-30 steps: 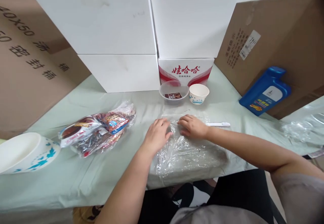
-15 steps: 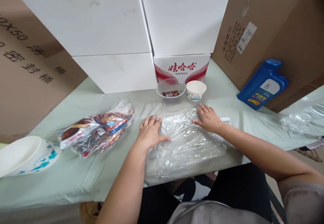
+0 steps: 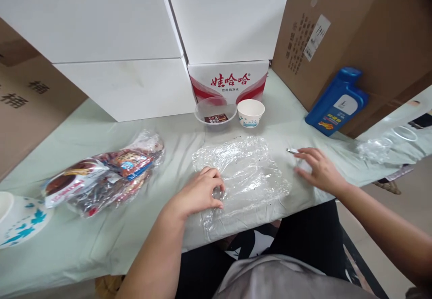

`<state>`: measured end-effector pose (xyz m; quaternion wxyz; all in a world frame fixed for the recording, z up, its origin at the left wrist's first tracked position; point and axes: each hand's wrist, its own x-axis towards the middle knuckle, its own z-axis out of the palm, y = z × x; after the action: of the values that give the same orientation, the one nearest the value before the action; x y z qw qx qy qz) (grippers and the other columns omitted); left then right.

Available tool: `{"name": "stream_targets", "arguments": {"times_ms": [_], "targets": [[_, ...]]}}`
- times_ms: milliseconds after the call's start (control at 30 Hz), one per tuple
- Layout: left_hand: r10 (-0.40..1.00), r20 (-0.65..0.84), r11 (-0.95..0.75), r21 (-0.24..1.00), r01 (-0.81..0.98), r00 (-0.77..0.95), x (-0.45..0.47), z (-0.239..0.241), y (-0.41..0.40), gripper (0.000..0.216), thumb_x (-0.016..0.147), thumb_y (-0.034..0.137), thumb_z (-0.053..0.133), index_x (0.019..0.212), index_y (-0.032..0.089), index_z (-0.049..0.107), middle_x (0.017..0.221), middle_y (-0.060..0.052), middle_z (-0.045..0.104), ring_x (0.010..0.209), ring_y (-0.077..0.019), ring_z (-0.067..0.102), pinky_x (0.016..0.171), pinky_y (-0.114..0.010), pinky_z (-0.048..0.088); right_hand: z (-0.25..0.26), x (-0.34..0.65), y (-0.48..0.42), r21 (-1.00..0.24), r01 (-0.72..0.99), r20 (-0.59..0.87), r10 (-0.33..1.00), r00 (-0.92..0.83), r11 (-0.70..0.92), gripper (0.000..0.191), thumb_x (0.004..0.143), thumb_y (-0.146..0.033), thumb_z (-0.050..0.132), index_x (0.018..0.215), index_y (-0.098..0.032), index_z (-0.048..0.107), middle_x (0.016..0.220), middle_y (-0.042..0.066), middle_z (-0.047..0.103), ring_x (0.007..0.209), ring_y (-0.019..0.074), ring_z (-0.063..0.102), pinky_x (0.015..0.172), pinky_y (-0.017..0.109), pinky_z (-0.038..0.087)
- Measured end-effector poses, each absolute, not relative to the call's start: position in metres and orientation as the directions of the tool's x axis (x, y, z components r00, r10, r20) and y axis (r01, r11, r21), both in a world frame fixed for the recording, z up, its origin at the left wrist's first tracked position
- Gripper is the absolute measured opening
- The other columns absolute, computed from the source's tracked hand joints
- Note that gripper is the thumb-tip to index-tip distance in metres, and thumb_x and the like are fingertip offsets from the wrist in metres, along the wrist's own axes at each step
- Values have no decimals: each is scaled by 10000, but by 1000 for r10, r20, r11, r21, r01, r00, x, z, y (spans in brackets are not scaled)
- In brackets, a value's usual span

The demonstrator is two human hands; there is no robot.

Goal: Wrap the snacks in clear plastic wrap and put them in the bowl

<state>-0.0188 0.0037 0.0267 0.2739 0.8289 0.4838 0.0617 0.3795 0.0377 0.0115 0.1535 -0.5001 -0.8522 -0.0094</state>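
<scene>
A crinkled clear plastic bag (image 3: 248, 173) lies spread on the cloth in front of me. At its left edge, my left hand (image 3: 200, 188) is curled, with bunched plastic between thumb and fingers. My right hand (image 3: 319, 168) has come down right of the bag, its thumb and fingers apart. Its fingertips are at a small white pen-like object (image 3: 292, 151) with a metallic tip, partly covered by them. Something white shows below those fingers; its kind is unclear.
Beyond the bag stand a clear plastic bowl (image 3: 216, 113) with a brown packet and a paper cup (image 3: 250, 113). Packaged snacks (image 3: 108, 173) and a large paper bucket (image 3: 25, 222) are on the left. A blue bottle (image 3: 337, 103) leans by a cardboard box (image 3: 340, 42). White boxes (image 3: 124, 89) line the back.
Both hands lay flat on the plastic bag before. My left hand has curled at its left edge, and my right hand has lifted off and moved right to the pen-like object. The view has shifted.
</scene>
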Motion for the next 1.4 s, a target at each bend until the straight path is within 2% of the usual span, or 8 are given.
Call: {"name": "stream_targets", "arguments": {"times_ms": [100,267,333,600,767,900,1167,1400], "targets": [[839,-133,-390,526,755,527,-19,27,3,259,687,392,789,886,254,696,1052,-40,581,1080,-265,506,926,-393,446,19,350,8,-307,632,132,689,-712,712,631,806,-542,665,1326,-209,537,1415,147,511,1383,346,362,1105,552,337],[816,-165,-380,569,729,554,-10,45,-9,359,666,533,780,824,235,656,1075,-40,572,1074,-258,511,886,-361,465,16,323,-6,-512,505,117,639,-760,695,48,859,-244,628,860,-201,608,1282,119,613,1352,286,421,1085,515,375],[763,-212,-409,574,710,611,-2,49,-17,433,604,557,807,836,231,643,1043,-42,572,1052,-263,515,853,-352,476,16,323,-4,-598,458,139,647,-749,658,110,854,-159,593,768,-209,545,1163,97,660,1272,251,502,1039,481,424],[713,-186,-446,623,643,676,1,49,-35,79,754,139,561,716,208,565,1144,-52,622,1173,-263,511,956,-389,444,27,339,-2,-902,327,7,767,-642,282,213,871,-356,646,802,-202,516,866,54,669,829,161,661,737,317,545],[665,-351,-126,817,563,659,-25,62,-20,79,849,280,523,820,212,551,907,-38,708,854,-193,658,764,-323,519,22,343,0,-985,171,-138,762,-632,-37,274,886,-438,629,875,-193,508,769,10,639,654,136,677,624,290,565],[698,-414,102,865,491,584,-33,56,-7,167,859,364,530,798,211,509,817,-23,702,757,-172,669,671,-289,525,17,337,5,-975,201,-184,862,-472,-99,334,883,-518,603,891,-201,501,678,-25,603,515,114,625,484,243,508],[943,-233,71,838,542,237,-38,37,11,221,846,412,511,779,201,521,710,2,648,636,-162,645,574,-265,462,18,291,48,-864,473,73,971,-226,175,178,919,-374,479,943,-205,528,709,-8,616,543,134,606,525,266,472],[988,-89,156,495,855,-128,-25,21,26,132,876,266,443,816,225,554,719,-12,670,724,-194,650,662,-280,435,-4,258,77,-268,920,94,958,-271,286,212,967,-229,377,1024,-173,573,994,102,690,802,214,653,657,295,415]]}}
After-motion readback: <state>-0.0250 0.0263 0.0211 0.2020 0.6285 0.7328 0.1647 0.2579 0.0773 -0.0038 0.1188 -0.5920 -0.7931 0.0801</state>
